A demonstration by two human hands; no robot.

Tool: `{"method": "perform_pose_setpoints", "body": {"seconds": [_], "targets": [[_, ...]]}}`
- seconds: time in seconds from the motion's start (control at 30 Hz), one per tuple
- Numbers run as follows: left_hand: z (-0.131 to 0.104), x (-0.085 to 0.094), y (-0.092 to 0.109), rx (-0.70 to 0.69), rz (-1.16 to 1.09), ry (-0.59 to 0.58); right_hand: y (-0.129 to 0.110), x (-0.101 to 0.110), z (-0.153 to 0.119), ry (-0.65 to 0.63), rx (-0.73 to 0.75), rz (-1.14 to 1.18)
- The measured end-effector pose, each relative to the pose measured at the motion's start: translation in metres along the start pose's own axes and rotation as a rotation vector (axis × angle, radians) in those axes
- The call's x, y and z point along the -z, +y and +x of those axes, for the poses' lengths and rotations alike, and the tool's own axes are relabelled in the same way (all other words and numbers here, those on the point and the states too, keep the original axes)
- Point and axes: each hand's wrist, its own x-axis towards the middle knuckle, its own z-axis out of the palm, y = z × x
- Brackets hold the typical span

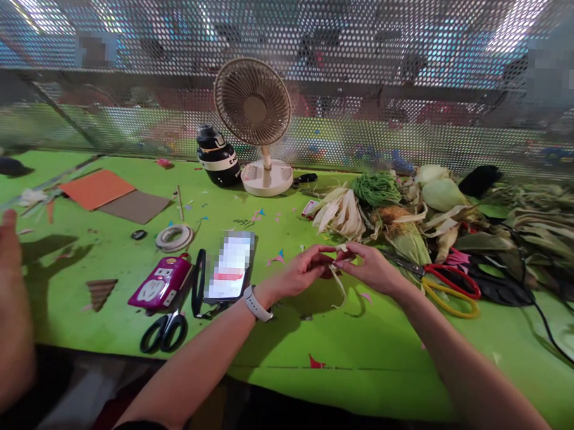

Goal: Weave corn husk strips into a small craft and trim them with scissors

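My left hand (pixel 308 268), below a white wristband, pinches a pale strip of husk (pixel 339 287) whose loose end curls down over the green table. Close against it, my right hand (pixel 366 264) grips the upper part of the same strip between thumb and fingers. Both hands are held just above the table, fingertips nearly touching. Behind them lies a bunch of dry pale husks (pixel 343 212), beside a bundle of green strands (pixel 376 188). To the right of my right hand are scissors with red and yellow handles (pixel 453 282).
A phone (pixel 230 266), a purple power socket (pixel 161 282), black-handled scissors (pixel 164 333) and a tape roll (pixel 174 237) lie left. A fan (pixel 267 178) and black bottle (pixel 219 158) stand behind. Corn husks and cables fill the right. Another person's hand (pixel 2 259) is at far left.
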Motion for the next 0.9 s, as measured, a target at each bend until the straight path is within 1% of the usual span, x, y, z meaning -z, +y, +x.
{"method": "perform_pose_setpoints", "body": {"seconds": [0.07, 0.2, 0.27, 0.43, 0.53, 0.63, 0.77, 0.9], "targets": [[0.0, -0.001, -0.001, -0.017, -0.002, 0.002, -0.001, 0.0, 0.0, 0.008, 0.003, -0.002], [0.001, -0.002, -0.004, -0.041, 0.001, 0.014, -0.004, -0.004, 0.0, 0.018, 0.085, -0.054], [0.001, -0.002, -0.005, -0.043, 0.019, 0.019, -0.005, -0.005, 0.001, 0.045, 0.106, -0.077], [0.001, -0.001, -0.001, -0.062, 0.0, 0.04, -0.003, -0.004, 0.001, 0.089, 0.066, 0.004], [0.001, -0.002, 0.001, -0.065, -0.012, 0.054, -0.003, -0.001, 0.0, 0.118, 0.074, 0.028], [0.001, -0.003, 0.002, -0.064, -0.007, 0.058, -0.006, -0.001, 0.0, 0.114, 0.127, -0.026], [0.001, -0.004, 0.002, -0.056, -0.013, 0.071, -0.01, -0.004, -0.001, 0.184, 0.181, -0.139], [0.0, -0.005, 0.003, -0.029, -0.031, 0.1, -0.011, -0.007, -0.002, 0.201, 0.197, -0.148]]}}
